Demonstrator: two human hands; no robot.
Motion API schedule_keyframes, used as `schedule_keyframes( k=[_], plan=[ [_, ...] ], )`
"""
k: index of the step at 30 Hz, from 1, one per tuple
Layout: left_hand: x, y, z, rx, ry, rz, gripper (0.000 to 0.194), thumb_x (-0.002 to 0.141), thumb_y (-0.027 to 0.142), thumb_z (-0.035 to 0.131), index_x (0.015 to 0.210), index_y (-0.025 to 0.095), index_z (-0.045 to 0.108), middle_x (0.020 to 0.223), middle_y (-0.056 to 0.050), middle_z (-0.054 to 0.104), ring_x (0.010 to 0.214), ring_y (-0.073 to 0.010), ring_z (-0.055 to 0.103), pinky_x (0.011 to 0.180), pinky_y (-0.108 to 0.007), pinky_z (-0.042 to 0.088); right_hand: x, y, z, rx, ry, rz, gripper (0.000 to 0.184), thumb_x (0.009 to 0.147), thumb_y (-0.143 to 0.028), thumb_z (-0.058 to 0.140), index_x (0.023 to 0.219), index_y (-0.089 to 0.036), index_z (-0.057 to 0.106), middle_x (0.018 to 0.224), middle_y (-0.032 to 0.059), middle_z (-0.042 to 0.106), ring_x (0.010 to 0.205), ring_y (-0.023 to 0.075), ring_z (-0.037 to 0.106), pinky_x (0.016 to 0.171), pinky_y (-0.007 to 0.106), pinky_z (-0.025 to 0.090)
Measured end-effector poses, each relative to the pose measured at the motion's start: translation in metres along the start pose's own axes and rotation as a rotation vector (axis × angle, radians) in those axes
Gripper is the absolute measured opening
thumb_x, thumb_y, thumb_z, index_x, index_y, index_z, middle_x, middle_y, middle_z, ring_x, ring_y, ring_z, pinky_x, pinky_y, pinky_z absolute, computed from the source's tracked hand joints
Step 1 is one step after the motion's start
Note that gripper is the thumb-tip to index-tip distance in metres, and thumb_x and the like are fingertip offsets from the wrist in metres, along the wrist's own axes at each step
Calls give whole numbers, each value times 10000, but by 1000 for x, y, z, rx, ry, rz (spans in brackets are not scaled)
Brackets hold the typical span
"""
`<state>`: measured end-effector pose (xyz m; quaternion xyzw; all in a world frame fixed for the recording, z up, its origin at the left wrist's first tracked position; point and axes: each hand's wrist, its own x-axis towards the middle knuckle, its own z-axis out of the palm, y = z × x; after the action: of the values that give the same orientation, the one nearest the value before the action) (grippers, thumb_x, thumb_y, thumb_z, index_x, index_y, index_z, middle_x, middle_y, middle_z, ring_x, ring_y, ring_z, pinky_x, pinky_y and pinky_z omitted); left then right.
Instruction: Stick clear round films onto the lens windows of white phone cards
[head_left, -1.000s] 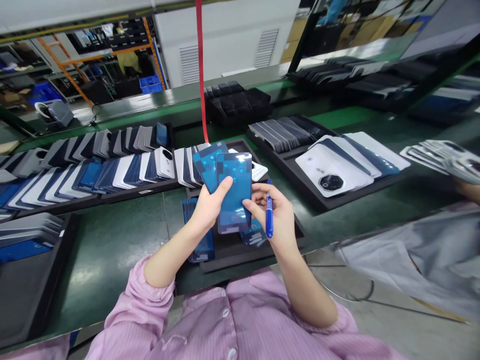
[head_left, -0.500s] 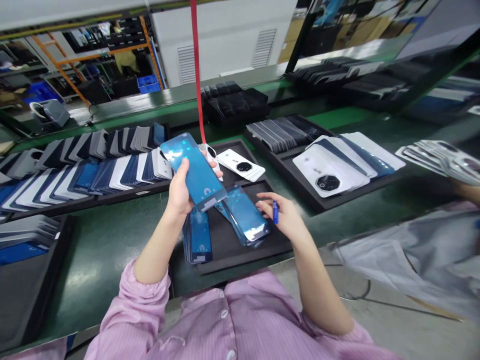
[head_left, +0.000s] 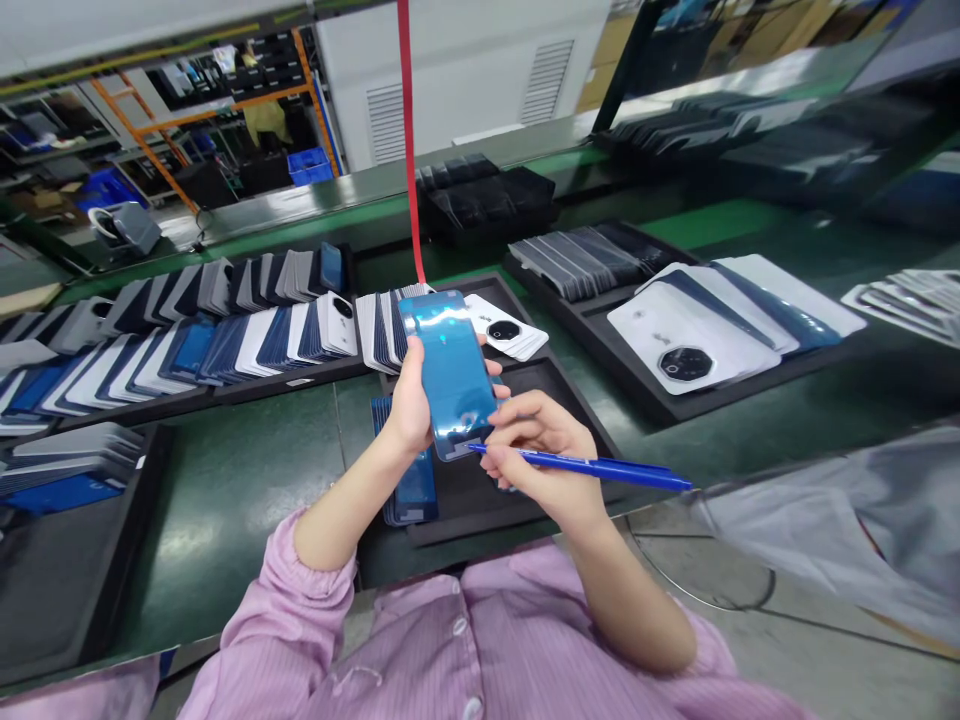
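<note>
A phone back panel (head_left: 452, 370) with a blue film face lies across my left hand (head_left: 414, 405), thumb on its left edge and fingertips showing at the right. My right hand (head_left: 551, 455) pinches a blue marker pen (head_left: 600, 466). Its tip reaches the small grey label at the panel's lower end. Below, a fanned row of blue-filmed panels (head_left: 415, 490) rests at the left side of a black tray (head_left: 480, 515). White panels with a round black camera area (head_left: 514, 335) lie at the tray's far end. Blue panels under my hands are mostly hidden.
Long trays of upright white, blue and grey panels (head_left: 247, 345) stretch to the left. To the right, another black tray (head_left: 637, 380) holds white and blue panels (head_left: 679, 335). A red strap (head_left: 410, 140) hangs behind the tray. Grey cloth (head_left: 817, 500) is at the right.
My left hand has brought the blue-filmed panel back over the tray, turned more upright. My right hand has left the lower panels and swung the pen from within the palm to its label.
</note>
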<state>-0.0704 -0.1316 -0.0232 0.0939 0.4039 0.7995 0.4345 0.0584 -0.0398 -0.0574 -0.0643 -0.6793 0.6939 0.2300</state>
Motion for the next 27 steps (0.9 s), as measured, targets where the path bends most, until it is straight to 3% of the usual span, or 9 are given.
schedule_keyframes(
  k=[5,12,16,21,24,27],
  plan=[
    [1,-1,3,-29,15,-23,731,995,693,204,1034,148,689,835,-94,719,682,-226,710,687,-365,574,2,4,2,-69,42,-53,335,721,-310,867,625,-208,563,605,4,651,519,147,602,448,231,466],
    [1,-1,4,-40,26,-4,721,1012,663,180,1035,146,681,809,-90,721,661,-215,717,656,-331,581,4,6,3,-174,55,-69,301,765,-287,814,613,-206,567,574,-20,608,513,128,548,497,241,443],
    [1,-2,4,-34,28,10,710,994,700,245,1052,141,680,813,-90,725,659,-218,722,648,-328,587,5,7,3,-205,46,-77,317,755,-280,813,604,-204,544,555,-34,570,504,119,526,490,233,420],
    [1,-1,3,-34,39,16,702,1019,644,209,1112,107,652,823,-104,733,655,-232,730,648,-343,592,6,8,1,-66,34,-95,321,766,-295,819,623,-195,549,553,-31,587,481,111,540,469,216,432],
    [0,2,4,-44,19,4,701,1028,610,181,1130,91,641,817,-112,738,649,-242,732,638,-348,586,12,4,-14,112,200,-170,359,818,-377,797,666,-203,523,495,-47,575,388,88,485,371,171,355],
    [-1,7,3,-36,26,35,682,1013,611,222,1123,86,642,806,-113,745,655,-249,737,637,-345,586,15,4,-46,75,458,-184,338,860,-509,749,859,-211,593,481,-63,581,349,88,480,332,150,311]
  ],
)
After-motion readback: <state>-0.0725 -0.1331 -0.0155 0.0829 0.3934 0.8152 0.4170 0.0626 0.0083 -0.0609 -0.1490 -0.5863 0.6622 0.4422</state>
